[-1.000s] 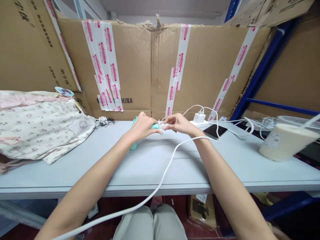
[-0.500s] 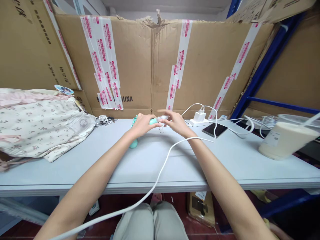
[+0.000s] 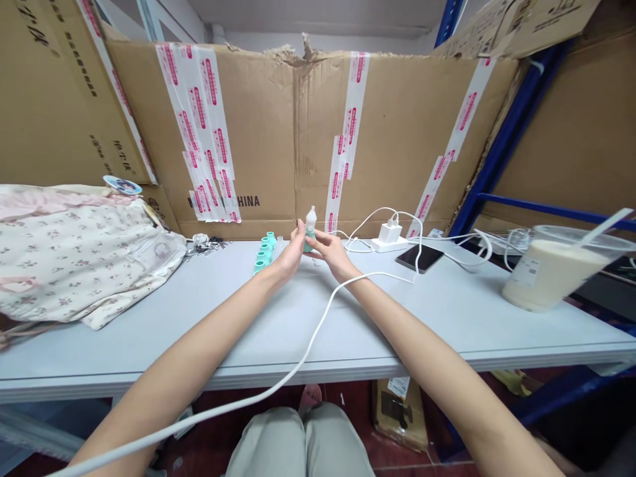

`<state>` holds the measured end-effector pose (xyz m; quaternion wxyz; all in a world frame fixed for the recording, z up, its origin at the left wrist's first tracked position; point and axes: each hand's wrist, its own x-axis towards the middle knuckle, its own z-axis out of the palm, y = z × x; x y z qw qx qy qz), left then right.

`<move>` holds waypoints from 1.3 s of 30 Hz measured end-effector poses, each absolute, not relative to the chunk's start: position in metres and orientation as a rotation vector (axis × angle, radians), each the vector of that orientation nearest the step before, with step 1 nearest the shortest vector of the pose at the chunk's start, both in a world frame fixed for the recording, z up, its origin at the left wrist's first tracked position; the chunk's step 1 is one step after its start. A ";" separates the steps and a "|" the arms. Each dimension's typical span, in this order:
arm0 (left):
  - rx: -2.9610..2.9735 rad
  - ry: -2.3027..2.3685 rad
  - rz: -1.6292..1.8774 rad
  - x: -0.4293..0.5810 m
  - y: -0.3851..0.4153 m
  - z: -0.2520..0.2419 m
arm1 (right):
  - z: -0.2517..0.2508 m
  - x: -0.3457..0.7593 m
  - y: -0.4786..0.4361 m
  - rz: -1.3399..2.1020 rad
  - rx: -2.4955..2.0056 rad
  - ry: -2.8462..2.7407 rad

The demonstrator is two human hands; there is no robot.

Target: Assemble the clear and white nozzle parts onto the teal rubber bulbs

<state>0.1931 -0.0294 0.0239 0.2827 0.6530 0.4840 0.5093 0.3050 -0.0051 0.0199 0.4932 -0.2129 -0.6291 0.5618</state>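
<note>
Cloth [image 3: 74,252] lay left on table [image 3: 447,318]; caps [image 3: 262,255] left of bottle [image 3: 311,228]; phone [image 3: 419,258], cup [image 3: 551,271] right; cardboard [image 3: 397,132] behind.

Storeroom workbench, taped cardboard boxes [image 3: 298,132], blue shelving rack [image 3: 501,139]

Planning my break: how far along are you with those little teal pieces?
Apparently done: a row of teal pieces stands on the table. In hand: the left hand and right hand hold a white-tipped bottle upright. Left: cannot tell; no waiting stock shows.
</note>
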 end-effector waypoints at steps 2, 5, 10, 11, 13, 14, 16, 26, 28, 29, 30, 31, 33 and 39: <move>1.644 1.341 1.433 0.190 -0.029 0.028 | 0.021 0.308 -0.002 1.369 -0.553 -1.535; 1.539 1.353 1.594 0.175 -0.026 0.038 | 0.023 0.310 -0.001 1.388 -0.620 -1.665; 1.543 1.115 1.716 0.139 -0.022 0.052 | 0.023 0.306 -0.007 1.359 -0.662 -1.863; 1.552 1.095 1.710 0.132 -0.021 0.053 | 0.023 0.306 -0.008 1.381 -0.654 -1.897; 1.557 1.052 1.695 0.122 -0.019 0.053 | 0.023 0.306 -0.011 1.497 -0.617 -1.983; 1.544 1.024 1.692 0.118 -0.018 0.053 | 0.022 0.307 -0.011 1.563 -0.597 -2.022; 1.476 0.960 1.708 0.114 -0.016 0.052 | 0.019 0.307 -0.011 1.624 -0.581 -2.071; 1.316 0.856 1.729 0.116 -0.015 0.051 | 0.021 0.306 -0.005 1.385 -0.571 -2.058; 1.322 0.879 1.732 0.117 -0.016 0.052 | 0.021 0.307 -0.005 1.380 -0.571 -2.058; 1.326 0.893 1.733 0.117 -0.016 0.053 | 0.020 0.307 -0.005 1.360 -0.574 -2.049; 1.332 0.906 1.732 0.117 -0.017 0.053 | 0.020 0.307 -0.005 1.335 -0.577 -2.025; 1.344 0.914 1.722 0.118 -0.017 0.053 | 0.019 0.306 -0.005 1.307 -0.578 -1.981; 1.389 0.915 1.676 0.121 -0.019 0.053 | 0.020 0.304 -0.005 1.249 -0.563 -1.876; 1.599 0.852 1.445 0.135 -0.023 0.047 | 0.022 0.303 -0.001 1.111 -0.572 -1.724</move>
